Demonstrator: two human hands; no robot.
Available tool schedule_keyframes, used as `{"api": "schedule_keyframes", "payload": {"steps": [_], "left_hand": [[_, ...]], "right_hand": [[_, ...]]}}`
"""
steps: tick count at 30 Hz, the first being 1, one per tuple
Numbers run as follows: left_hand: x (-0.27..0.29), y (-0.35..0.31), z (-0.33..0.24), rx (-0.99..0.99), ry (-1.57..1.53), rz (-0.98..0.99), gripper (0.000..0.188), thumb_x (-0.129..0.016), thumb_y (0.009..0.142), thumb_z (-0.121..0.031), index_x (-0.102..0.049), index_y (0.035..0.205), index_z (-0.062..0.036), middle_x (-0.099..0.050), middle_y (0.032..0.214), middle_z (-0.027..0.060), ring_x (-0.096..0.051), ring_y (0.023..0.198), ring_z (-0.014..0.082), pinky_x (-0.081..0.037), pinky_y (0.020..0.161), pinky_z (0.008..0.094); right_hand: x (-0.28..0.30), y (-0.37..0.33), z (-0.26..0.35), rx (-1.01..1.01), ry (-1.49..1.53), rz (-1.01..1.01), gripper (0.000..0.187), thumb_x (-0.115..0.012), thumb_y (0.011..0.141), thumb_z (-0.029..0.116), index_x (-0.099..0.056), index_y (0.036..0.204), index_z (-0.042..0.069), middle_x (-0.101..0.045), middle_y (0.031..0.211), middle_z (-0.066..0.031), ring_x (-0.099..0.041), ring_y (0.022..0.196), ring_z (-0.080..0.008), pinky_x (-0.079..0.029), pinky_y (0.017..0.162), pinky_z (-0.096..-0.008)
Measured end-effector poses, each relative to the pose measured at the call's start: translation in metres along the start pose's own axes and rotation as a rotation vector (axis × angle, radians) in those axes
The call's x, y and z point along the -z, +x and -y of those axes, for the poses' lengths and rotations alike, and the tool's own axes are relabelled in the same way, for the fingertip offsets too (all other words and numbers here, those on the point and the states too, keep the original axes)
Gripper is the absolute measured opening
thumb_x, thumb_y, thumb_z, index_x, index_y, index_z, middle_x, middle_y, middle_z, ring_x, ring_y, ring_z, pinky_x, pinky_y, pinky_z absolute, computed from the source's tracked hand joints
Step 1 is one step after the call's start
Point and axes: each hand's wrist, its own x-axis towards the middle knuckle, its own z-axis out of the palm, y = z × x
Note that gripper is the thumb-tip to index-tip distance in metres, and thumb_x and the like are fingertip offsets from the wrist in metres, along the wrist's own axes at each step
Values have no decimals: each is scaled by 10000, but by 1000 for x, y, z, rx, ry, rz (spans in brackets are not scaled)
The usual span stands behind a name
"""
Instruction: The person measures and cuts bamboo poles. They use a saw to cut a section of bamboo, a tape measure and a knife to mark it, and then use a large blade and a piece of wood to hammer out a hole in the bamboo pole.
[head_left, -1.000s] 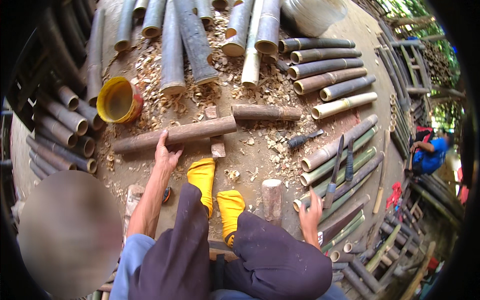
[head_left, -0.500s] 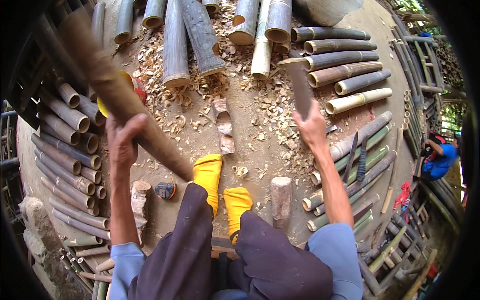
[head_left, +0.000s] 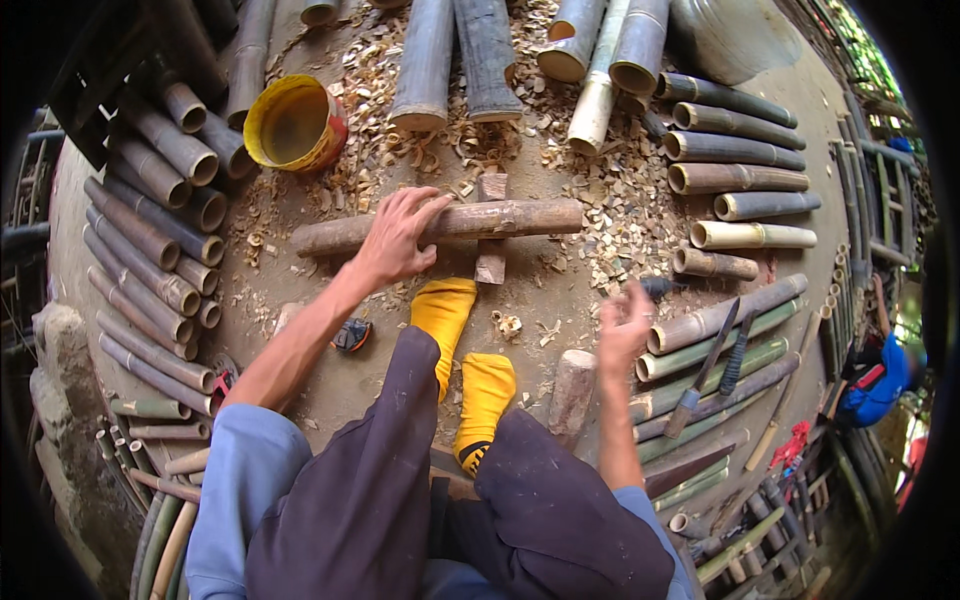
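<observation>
Bamboo pole [head_left: 440, 225] lies crosswise mid-frame under my left hand [head_left: 395, 235], fingers spread flat on it; my right hand [head_left: 625, 325] hangs loosely curled, empty, lower right.

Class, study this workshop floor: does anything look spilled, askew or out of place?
Pale wood chips lie scattered over the ground around the bamboo pole under the left hand. A yellow bucket lies tipped on its side beside the stacked bamboo.

We saw a brown bamboo pole [head_left: 470, 222] lying crosswise over a small wooden block [head_left: 491, 230] on the chip-strewn ground, just beyond the yellow socks, its left part under a spread hand.
</observation>
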Motion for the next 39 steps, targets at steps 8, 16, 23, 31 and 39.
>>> {"api": "schedule_keyframes", "payload": {"steps": [8,16,23,31,39], "left_hand": [[16,-209,-5,463,403,413,543,-656,651,-101,-495,1170,-113,-410,1217,138,-399,1122,338,-410,830,473],[42,-94,-75,671,-1086,220,597,-745,739,-243,-463,1232,-58,-544,1171,95,-510,1116,201,-454,875,342],[30,-34,-2,167,224,-84,705,-728,543,-96,-442,1186,-71,-514,1060,123,-495,1010,317,-394,906,432],[25,-4,38,69,204,301,702,-706,571,-68,-444,1222,-59,-504,1151,130,-478,1078,327,-408,939,403],[24,-83,-39,964,-1571,415,320,-712,811,-186,-622,1055,1,-649,904,50,-611,764,96,-503,666,217]], "right_hand": [[-55,-90,51,191,171,427,380,-575,765,-41,-573,1144,-7,-586,942,-149,-598,743,-219,-500,669,-315],[-62,-85,119,-29,683,873,539,-661,733,77,-510,1247,22,-602,1051,-151,-617,894,-218,-509,794,-328],[-59,-71,110,7,261,573,437,-668,731,124,-519,1117,-17,-624,944,-156,-619,868,-219,-483,774,-330],[-62,-81,95,-6,284,772,422,-674,714,109,-533,1090,-18,-624,908,-108,-620,808,-160,-500,690,-270],[-80,-79,129,429,209,641,390,-671,690,68,-526,1048,11,-590,891,-191,-583,829,-364,-474,719,-422]]}}
